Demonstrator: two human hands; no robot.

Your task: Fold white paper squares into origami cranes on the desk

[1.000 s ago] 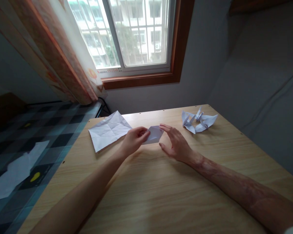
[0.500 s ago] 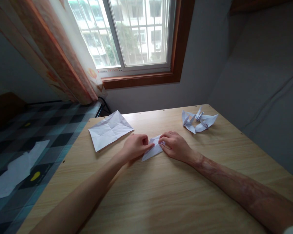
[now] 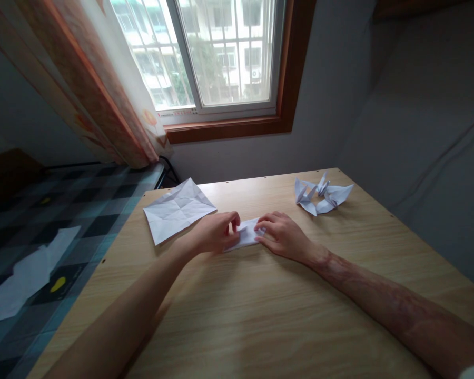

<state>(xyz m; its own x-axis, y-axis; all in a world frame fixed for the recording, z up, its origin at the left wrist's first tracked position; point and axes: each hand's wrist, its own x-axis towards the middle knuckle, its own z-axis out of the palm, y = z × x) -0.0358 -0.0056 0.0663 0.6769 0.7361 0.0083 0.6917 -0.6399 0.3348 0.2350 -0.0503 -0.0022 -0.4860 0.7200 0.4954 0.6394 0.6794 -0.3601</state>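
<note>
A small folded sheet of white paper [image 3: 247, 233] lies on the wooden table [image 3: 237, 310] between my two hands. My left hand [image 3: 218, 231] grips its left end, thumb and fingers curled together, covering that end. At the right end, my right hand [image 3: 279, 235] is closed on the paper with bent fingertips. Behind my left hand rests a creased white sheet [image 3: 180, 208], laid flat. Folded paper cranes [image 3: 324, 196] stand in a cluster near the table's far right corner.
Left of the table is a bed with a checked cover [image 3: 102, 210], where torn-looking white paper [image 3: 31, 271] lies. A window [image 3: 229, 58] with a wooden frame is beyond the table's far edge, with an orange-patterned curtain [image 3: 90, 84] to its left. A grey wall stands at right.
My left hand has shifted slightly left and its fingers have curled more over the paper's left end. The folded paper now lies straighter. My right hand has hardly moved.
</note>
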